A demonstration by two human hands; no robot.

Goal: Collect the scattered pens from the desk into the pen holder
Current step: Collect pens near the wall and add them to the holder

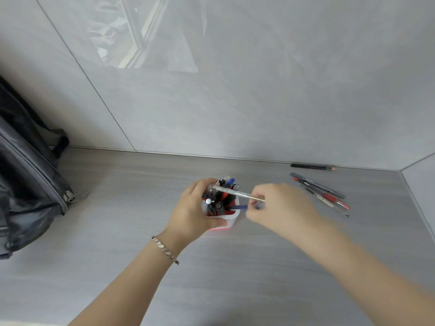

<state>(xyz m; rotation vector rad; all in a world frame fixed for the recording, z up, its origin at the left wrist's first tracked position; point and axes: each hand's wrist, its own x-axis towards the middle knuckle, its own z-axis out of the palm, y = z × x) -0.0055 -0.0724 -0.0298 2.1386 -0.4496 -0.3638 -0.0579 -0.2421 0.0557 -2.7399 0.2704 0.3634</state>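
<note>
Around the pen holder (220,216) mid-desk (141,231), the left hand (195,208) wraps its grip, while the right hand (280,208), just beside it, pinches a clear pen (237,193) laid across its rim, loose pens (322,192) lying well right of it.

Both forearms are bare, with no sleeves showing. A silver link bracelet (165,250) circles the wrist just below the left hand (193,208).
</note>
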